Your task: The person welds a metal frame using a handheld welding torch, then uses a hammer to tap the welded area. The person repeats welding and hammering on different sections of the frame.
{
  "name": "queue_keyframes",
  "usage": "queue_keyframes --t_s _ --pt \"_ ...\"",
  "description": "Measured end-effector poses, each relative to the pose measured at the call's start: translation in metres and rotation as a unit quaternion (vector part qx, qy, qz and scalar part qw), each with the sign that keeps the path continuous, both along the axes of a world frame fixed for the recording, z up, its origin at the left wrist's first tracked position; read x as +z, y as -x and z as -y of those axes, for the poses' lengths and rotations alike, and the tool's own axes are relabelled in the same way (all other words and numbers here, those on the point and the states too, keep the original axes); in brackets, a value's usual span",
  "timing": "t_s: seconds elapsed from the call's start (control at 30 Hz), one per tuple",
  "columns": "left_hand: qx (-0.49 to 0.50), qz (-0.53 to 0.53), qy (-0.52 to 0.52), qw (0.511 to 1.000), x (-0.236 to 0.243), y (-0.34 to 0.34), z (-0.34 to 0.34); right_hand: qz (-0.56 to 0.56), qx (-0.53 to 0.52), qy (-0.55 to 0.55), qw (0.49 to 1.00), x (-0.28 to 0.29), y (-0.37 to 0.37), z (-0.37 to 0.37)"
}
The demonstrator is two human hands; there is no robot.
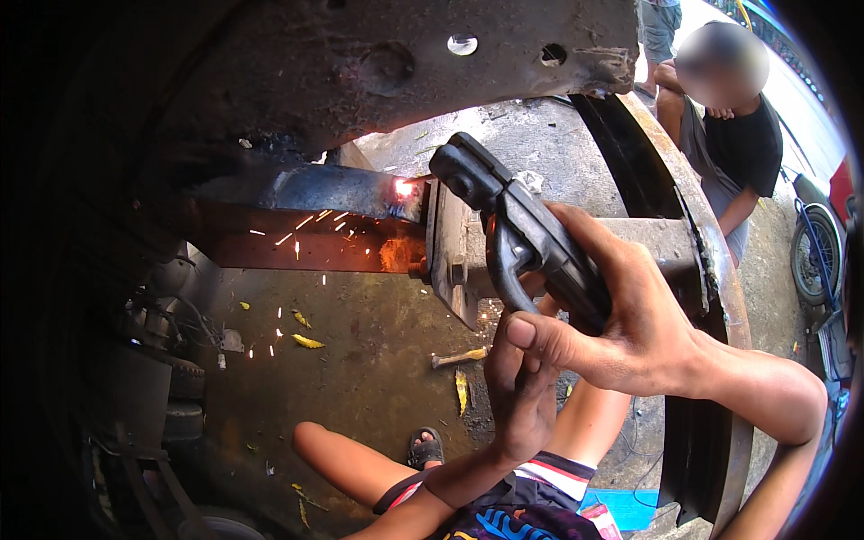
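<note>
My right hand (630, 315) is wrapped around a black welding electrode holder (531, 225). Below it, my left hand (522, 405) closes about the holder's lower end, its fingers partly hidden behind my right thumb. From the holder's jaws a short electrode reaches left to a glowing weld spot (402, 188). That spot is on the end of a dark steel bar (333, 191), beside an upright steel plate (443, 238) with bolts. Sparks fly below the bar and fall to the ground.
A heavy rusty beam (387, 72) hangs overhead. A long curved steel rail (733, 360) runs down the right. A person (742, 144) sits beyond it, near a motorcycle wheel (814, 256). On the wet concrete lie a tan-handled tool (459, 358) and yellow leaves (308, 342).
</note>
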State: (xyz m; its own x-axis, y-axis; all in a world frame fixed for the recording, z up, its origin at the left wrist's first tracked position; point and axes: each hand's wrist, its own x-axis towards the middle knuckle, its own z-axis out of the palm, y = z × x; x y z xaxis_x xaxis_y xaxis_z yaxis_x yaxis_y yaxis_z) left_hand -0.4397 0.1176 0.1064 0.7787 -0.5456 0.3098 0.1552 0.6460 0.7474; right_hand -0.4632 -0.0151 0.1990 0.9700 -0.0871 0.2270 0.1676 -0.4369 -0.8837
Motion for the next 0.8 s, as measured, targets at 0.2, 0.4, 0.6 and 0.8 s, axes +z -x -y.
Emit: queue_keyframes --t_s 0.2,0.4,0.6,0.8 --pt "-0.006 -0.008 0.001 1.000 0.000 0.004 0.000 -0.007 0.002 0.001 1.000 0.000 0.002 0.002" --pt "-0.016 -0.014 -0.007 1.000 0.003 0.005 -0.002 0.001 0.007 -0.001 1.000 0.000 0.002 0.001" --pt "-0.025 -0.026 0.001 0.999 0.001 0.003 -0.003 0.010 0.008 0.000 1.000 -0.001 -0.001 0.000" --pt "-0.018 -0.016 -0.010 1.000 0.001 -0.006 -0.003 0.063 0.010 0.015 0.998 -0.004 -0.010 -0.001"
